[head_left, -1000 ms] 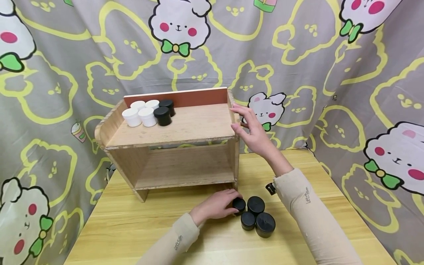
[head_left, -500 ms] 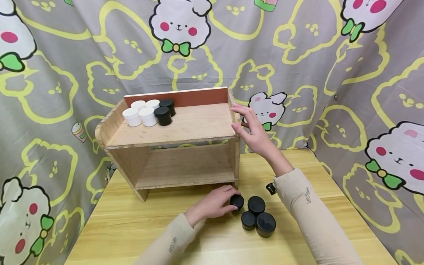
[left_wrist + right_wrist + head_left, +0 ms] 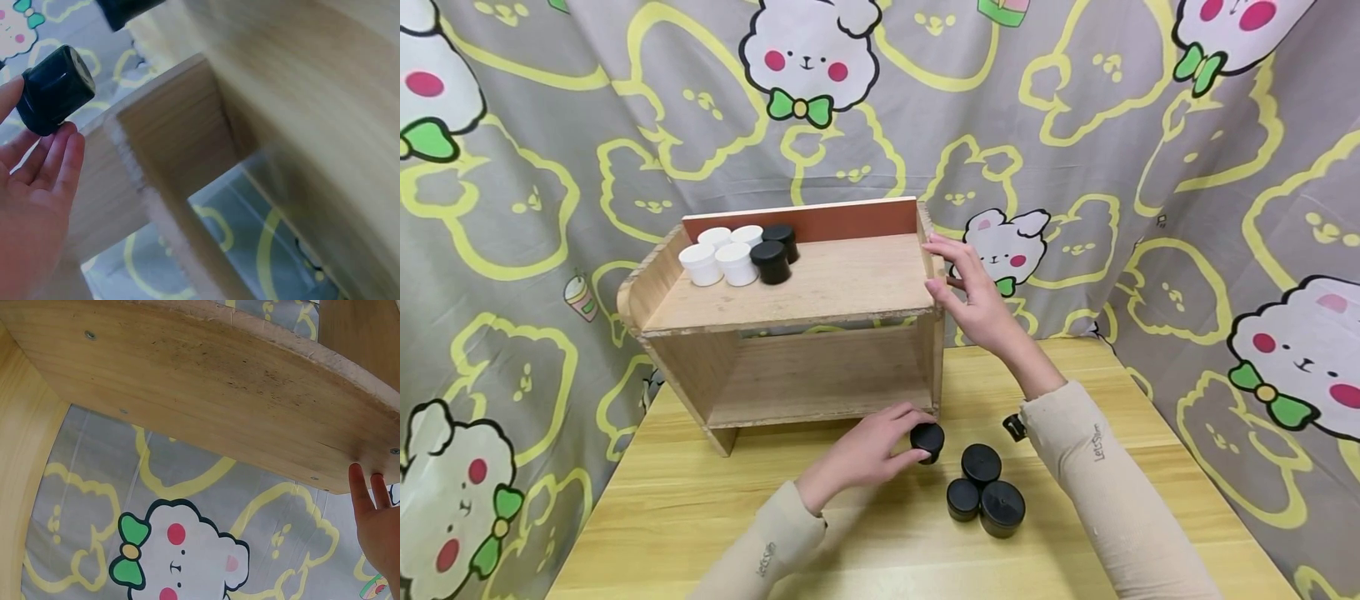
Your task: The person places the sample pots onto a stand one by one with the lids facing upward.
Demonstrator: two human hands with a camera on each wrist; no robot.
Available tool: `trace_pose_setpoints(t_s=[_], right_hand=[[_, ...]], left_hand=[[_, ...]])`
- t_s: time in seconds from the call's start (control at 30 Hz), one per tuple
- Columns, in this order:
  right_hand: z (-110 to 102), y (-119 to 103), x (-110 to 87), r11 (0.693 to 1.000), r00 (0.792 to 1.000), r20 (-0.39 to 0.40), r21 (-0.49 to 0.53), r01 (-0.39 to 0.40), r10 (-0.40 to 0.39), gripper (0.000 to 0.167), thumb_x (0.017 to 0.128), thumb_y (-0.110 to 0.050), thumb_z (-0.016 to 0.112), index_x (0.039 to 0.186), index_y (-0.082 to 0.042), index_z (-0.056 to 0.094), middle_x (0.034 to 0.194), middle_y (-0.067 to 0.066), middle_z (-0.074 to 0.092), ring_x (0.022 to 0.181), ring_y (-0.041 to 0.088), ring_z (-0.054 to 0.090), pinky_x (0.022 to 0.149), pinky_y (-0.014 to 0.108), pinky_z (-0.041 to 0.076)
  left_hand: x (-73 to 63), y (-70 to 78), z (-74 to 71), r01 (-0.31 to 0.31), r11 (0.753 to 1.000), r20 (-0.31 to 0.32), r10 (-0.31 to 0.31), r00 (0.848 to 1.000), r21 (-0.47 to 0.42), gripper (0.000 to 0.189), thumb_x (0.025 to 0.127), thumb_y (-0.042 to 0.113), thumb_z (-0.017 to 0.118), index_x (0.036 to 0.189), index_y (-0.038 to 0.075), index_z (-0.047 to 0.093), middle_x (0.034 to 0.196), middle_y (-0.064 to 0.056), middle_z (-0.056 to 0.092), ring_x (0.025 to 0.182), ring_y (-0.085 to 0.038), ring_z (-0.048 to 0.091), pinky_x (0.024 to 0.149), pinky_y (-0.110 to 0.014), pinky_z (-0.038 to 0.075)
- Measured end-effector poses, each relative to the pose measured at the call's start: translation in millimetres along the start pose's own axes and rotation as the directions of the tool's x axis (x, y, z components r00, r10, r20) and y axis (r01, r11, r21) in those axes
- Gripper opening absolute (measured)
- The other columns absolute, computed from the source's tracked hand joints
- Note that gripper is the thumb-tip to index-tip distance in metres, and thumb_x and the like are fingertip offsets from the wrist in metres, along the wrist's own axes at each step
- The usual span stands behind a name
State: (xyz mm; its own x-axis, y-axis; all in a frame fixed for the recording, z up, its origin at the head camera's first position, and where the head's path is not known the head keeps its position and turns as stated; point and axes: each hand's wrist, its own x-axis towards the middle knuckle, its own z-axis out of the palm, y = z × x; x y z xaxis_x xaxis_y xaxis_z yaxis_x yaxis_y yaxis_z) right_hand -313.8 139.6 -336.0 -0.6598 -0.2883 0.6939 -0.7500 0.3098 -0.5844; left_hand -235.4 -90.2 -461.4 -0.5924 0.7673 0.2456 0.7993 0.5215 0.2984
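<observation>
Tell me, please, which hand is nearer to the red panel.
Right. The right hand touches the right side of the shelf, close to the red panel's right end. The left hand, holding a black jar, is farther off, low in front.

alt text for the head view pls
A left hand holds a black cylindrical jar before a two-tier wooden shelf, the right hand touching its side. Four white cylindrical jars and two black ones stand on top, three black jars on the wooden table.
</observation>
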Motion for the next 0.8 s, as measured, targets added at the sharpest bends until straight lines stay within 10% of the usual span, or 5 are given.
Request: trace_pose_setpoints(t_s=[0.8], right_hand=[[1, 0, 1.7, 1.0, 1.0, 0.013, 0.002, -0.013, 0.013, 0.047, 0.104, -0.007, 0.058, 0.149, -0.001, 0.046, 0.164, 0.019, 0.032, 0.149, 0.039, 0.037, 0.11, 0.069, 0.042]], left_hand=[[-10.9, 5.6, -63.5, -0.071, 0.996, -0.224, 0.08, 0.971, 0.049, 0.039, 0.102, 0.035, 0.068, 0.133, 0.013, 0.063, 0.123, 0.001, 0.064, 0.11, -0.012, 0.062, 0.092, -0.032, 0.057]])
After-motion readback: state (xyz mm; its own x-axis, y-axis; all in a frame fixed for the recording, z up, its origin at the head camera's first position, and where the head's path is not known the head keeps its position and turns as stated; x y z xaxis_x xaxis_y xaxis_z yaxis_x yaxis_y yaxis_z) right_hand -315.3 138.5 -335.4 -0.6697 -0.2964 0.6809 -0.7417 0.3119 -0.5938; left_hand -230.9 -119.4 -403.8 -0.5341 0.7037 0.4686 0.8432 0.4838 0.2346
